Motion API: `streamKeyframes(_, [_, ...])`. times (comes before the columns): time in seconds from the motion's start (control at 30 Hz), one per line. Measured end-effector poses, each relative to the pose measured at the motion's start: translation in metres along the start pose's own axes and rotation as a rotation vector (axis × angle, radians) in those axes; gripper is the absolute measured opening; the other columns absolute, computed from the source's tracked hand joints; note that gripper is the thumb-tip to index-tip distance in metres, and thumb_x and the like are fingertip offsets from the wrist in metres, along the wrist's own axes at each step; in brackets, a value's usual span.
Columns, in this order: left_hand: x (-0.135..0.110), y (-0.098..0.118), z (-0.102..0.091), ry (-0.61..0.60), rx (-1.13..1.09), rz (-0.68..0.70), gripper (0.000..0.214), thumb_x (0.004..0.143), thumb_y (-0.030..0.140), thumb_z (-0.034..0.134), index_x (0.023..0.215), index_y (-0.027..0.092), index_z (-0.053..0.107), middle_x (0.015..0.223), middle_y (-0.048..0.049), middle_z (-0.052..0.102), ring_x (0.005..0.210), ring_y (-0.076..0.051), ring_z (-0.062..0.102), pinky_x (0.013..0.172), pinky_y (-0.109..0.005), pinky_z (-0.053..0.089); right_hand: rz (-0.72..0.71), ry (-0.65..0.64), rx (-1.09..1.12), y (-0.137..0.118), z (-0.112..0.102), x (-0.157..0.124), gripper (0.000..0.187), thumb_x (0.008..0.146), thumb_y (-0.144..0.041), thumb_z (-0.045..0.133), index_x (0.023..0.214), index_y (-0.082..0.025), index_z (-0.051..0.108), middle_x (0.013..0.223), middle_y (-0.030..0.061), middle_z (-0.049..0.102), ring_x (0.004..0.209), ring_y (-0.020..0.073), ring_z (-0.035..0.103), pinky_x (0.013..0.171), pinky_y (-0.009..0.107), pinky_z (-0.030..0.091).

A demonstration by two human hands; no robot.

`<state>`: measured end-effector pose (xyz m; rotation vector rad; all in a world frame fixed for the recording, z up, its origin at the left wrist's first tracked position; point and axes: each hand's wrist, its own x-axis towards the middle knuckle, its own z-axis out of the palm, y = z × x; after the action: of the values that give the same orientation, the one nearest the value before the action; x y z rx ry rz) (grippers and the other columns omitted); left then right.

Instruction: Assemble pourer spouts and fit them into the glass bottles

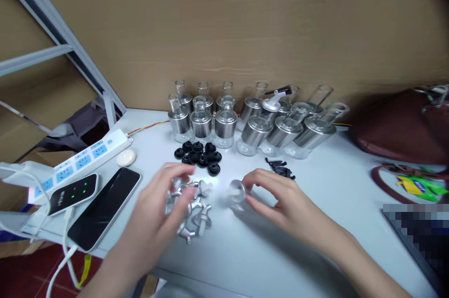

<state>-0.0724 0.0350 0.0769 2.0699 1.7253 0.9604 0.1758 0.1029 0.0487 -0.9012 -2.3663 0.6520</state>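
Observation:
My right hand (280, 197) pinches a silver pour spout (237, 191) between thumb and fingers, its round base turned toward me and slightly blurred. Over a pile of silver spouts (201, 218) hovers my left hand (163, 209), thumb and fingers apart, with part of the pile hidden behind it. Behind the pile lie several black ribbed stoppers (198, 154). Small black levers (280, 168) sit beyond my right hand. Glass bottles with steel sleeves (226, 125) stand in rows at the back. One bottle (257, 132) on the right side carries a fitted silver spout with a black lever (275, 99).
At the left are a white power strip (82, 162), a phone (105, 209), a small Wi-Fi device (73, 194), a round white case (126, 157) and cables. A brown bag (403, 125), green-yellow packets (421, 186) and a dark device (417, 242) occupy the right. Cardboard (238, 22) rises behind.

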Motion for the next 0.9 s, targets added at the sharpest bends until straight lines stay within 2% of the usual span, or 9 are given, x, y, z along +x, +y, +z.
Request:
streamKeyframes(0.1, [0.02, 0.027, 0.027, -0.302, -0.149, -0.019, 0.038, 0.095, 0.031, 0.053, 0.131, 0.026, 0.042, 0.121, -0.0053, 0.061, 0.096, -0.019, 0.065, 0.081, -0.031, 0.053, -0.02, 0.014, 0.084, 0.0, 0.0, -0.002, 0.006, 0.093, -0.017, 0.055, 0.096, -0.019, 0.06, 0.09, 0.0043, 0.067, 0.08, 0.0153, 0.064, 0.071, 0.025, 0.05])
streamKeyframes(0.13, [0.023, 0.031, 0.035, -0.358, -0.199, -0.016, 0.04, 0.094, 0.031, 0.056, 0.131, 0.025, 0.043, 0.123, -0.0057, 0.061, 0.101, -0.02, 0.064, 0.086, -0.032, 0.052, -0.022, 0.026, 0.114, 0.001, 0.0, -0.002, 0.006, 0.093, -0.017, 0.056, 0.096, -0.02, 0.06, 0.091, 0.0041, 0.066, 0.082, 0.0148, 0.064, 0.072, 0.024, 0.05])
streamKeyframes(0.2, [0.025, 0.032, 0.047, -0.43, -0.29, -0.013, 0.032, 0.094, 0.029, 0.057, 0.124, 0.025, 0.049, 0.12, -0.0039, 0.063, 0.105, -0.02, 0.063, 0.09, -0.031, 0.05, -0.026, 0.064, 0.165, 0.004, -0.001, -0.003, 0.006, 0.092, -0.017, 0.06, 0.096, -0.02, 0.062, 0.092, 0.0035, 0.066, 0.082, 0.014, 0.064, 0.074, 0.023, 0.051])
streamKeyframes(0.33, [0.021, 0.027, 0.061, -0.378, -0.405, -0.078, 0.022, 0.091, 0.024, 0.062, 0.113, 0.023, 0.056, 0.112, -0.0019, 0.067, 0.101, -0.018, 0.065, 0.089, -0.028, 0.051, -0.029, 0.129, 0.202, 0.008, -0.001, -0.005, 0.007, 0.089, -0.017, 0.065, 0.095, -0.021, 0.064, 0.089, 0.0031, 0.066, 0.081, 0.0141, 0.065, 0.074, 0.024, 0.052])
streamKeyframes(0.47, [0.014, 0.022, 0.066, -0.275, -0.441, -0.072, 0.02, 0.091, 0.028, 0.062, 0.109, 0.024, 0.056, 0.1, -0.0011, 0.071, 0.084, -0.016, 0.068, 0.074, -0.026, 0.057, 0.005, 0.163, 0.194, 0.006, -0.003, -0.005, 0.008, 0.088, -0.022, 0.068, 0.095, -0.02, 0.065, 0.086, 0.0037, 0.07, 0.077, 0.0154, 0.067, 0.071, 0.025, 0.054])
streamKeyframes(0.57, [0.01, 0.018, 0.065, -0.234, -0.335, 0.047, 0.025, 0.094, 0.031, 0.06, 0.116, 0.025, 0.051, 0.103, -0.0022, 0.071, 0.081, -0.015, 0.069, 0.071, -0.026, 0.059, 0.032, 0.176, 0.182, 0.003, -0.005, -0.005, 0.01, 0.091, -0.024, 0.065, 0.099, -0.02, 0.067, 0.087, 0.0047, 0.073, 0.075, 0.0157, 0.069, 0.068, 0.025, 0.055])
streamKeyframes(0.7, [0.012, 0.013, 0.061, -0.225, -0.176, 0.296, 0.021, 0.101, 0.029, 0.045, 0.123, 0.026, 0.044, 0.114, -0.0052, 0.068, 0.097, -0.016, 0.069, 0.083, -0.027, 0.058, 0.049, 0.197, 0.166, -0.001, -0.007, -0.007, 0.017, 0.093, -0.02, 0.061, 0.108, -0.021, 0.068, 0.091, 0.0054, 0.076, 0.077, 0.0157, 0.071, 0.069, 0.023, 0.057])
streamKeyframes(0.77, [0.014, 0.012, 0.06, -0.199, -0.075, 0.398, 0.018, 0.103, 0.029, 0.04, 0.12, 0.024, 0.044, 0.114, -0.0066, 0.068, 0.1, -0.017, 0.069, 0.083, -0.03, 0.058, 0.037, 0.2, 0.163, -0.002, -0.007, -0.008, 0.02, 0.092, -0.015, 0.06, 0.111, -0.021, 0.067, 0.095, 0.0051, 0.076, 0.081, 0.0146, 0.072, 0.072, 0.021, 0.057])
streamKeyframes(0.9, [0.019, 0.012, 0.058, -0.178, 0.085, 0.487, 0.019, 0.105, 0.031, 0.032, 0.117, 0.024, 0.045, 0.105, -0.0058, 0.07, 0.078, -0.016, 0.071, 0.068, -0.029, 0.057, 0.039, 0.211, 0.152, -0.004, -0.003, -0.01, 0.024, 0.093, -0.011, 0.058, 0.113, -0.022, 0.065, 0.097, 0.0031, 0.076, 0.085, 0.0128, 0.072, 0.076, 0.019, 0.056])
